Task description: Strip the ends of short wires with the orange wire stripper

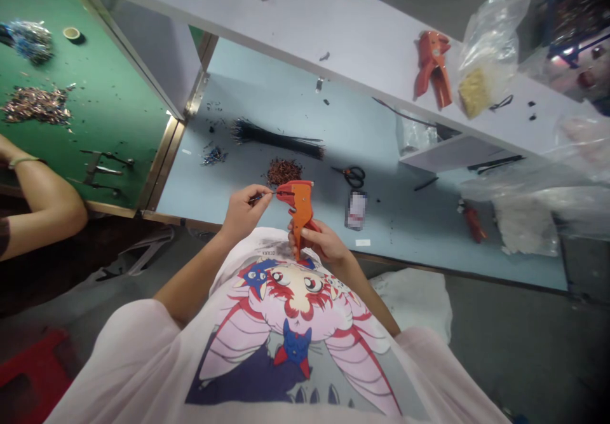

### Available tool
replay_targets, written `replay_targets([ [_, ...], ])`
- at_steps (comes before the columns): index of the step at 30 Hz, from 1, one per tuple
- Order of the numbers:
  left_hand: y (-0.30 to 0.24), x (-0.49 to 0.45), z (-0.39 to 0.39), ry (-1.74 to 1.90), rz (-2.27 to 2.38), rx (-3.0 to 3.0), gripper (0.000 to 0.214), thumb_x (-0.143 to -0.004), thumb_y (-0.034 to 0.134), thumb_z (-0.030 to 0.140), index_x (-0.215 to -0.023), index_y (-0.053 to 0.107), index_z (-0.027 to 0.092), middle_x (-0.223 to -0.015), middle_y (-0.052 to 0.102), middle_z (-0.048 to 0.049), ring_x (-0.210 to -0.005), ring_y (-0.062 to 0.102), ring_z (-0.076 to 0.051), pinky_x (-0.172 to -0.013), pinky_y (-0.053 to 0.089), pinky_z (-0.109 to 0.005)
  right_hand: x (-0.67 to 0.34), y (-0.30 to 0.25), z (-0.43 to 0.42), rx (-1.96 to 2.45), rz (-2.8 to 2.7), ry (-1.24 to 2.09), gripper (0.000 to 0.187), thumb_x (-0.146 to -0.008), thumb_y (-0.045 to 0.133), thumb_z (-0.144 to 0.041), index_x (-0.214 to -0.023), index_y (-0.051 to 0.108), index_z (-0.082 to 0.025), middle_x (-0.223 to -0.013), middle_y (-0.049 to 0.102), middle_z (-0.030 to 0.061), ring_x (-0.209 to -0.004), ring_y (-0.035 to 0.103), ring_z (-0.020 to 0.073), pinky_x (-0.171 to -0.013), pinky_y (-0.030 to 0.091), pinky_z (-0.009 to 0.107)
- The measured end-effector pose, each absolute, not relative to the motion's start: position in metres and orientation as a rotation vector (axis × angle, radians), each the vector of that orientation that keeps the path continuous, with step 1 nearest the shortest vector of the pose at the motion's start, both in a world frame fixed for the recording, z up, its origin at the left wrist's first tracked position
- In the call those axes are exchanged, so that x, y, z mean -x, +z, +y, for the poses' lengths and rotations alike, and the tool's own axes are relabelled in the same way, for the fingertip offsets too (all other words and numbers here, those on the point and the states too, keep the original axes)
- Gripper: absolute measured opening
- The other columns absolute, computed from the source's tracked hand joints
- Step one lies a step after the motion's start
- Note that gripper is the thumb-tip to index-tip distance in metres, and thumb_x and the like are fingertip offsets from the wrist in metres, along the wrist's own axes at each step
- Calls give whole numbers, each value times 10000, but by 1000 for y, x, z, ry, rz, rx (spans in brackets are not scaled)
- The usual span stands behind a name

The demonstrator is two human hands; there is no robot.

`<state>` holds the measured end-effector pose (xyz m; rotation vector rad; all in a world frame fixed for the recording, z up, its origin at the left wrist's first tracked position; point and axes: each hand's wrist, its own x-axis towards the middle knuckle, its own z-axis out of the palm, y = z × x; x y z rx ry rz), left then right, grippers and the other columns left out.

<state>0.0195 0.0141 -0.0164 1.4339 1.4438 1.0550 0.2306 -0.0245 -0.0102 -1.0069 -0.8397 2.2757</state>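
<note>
My right hand (321,239) is wrapped round the handles of an orange and red wire stripper (302,205), held upright with its jaws toward the left. My left hand (248,211) pinches a thin dark wire (257,198), whose end reaches the stripper's jaws. Whether the jaws are clamped on the wire I cannot tell. Just beyond the stripper lies a pile of short coppery bits (284,171). Behind that pile is a long bundle of dark wires (281,139). A small heap of blue and silvery pieces (214,156) sits to its left.
Black-handled scissors (353,176) and a phone-like object (356,209) lie right of my hands. A second stripper (433,68) and a plastic bag (490,49) rest on the raised shelf (295,11). Another person's arm (42,195) is at the green table (114,176) on the left.
</note>
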Motion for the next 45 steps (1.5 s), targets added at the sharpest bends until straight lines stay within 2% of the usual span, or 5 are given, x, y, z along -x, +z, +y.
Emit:
replay_targets([
  [16, -16, -20, 15, 1052, 1449, -1440, 170, -813, 572, 300, -808, 664, 157, -696, 644, -6, -564, 494, -84, -543, 399, -197, -231, -8, -24, 1012, -774, 2287, 358, -771, 675, -382, -1006, 541, -149, -789, 612, 41, -631, 617, 148, -567, 519, 285],
  [23, -15, -19, 14, 1067, 1461, -1413, 176, -801, 584, 313, -828, 676, 167, -744, 668, -15, -605, 540, -92, -570, 432, -196, -227, -12, -25, 1018, -809, 2243, 329, -781, 665, -397, -951, 531, -148, -691, 581, 6, -553, 585, 125, -488, 491, 247],
  [32, -31, -15, 17, 1036, 1508, -1410, 155, -788, 596, 303, -783, 657, 161, -713, 659, -7, -631, 567, -102, -612, 449, -208, -222, -19, -27, 1077, -678, 2217, 328, -758, 680, -417, -842, 472, -177, -571, 493, -57, -419, 443, 73, -403, 460, 233],
  [37, -37, -15, 16, 962, 1524, -1556, 169, -829, 534, 299, -788, 626, 162, -734, 639, -16, -657, 557, -111, -646, 433, -227, -216, -22, -28, 1116, -509, 2281, 360, -759, 667, -442, -735, 406, -196, -470, 350, -109, -335, 247, 30, -304, 303, 159],
  [45, -37, -2, 19, 972, 1697, -1623, 154, -824, 517, 270, -773, 614, 161, -741, 632, -25, -685, 546, -122, -665, 419, -236, -233, -33, -16, 1053, -299, 2193, 236, -771, 609, -372, -881, 510, -187, -640, 542, -32, -515, 511, 105, -508, 486, 261],
])
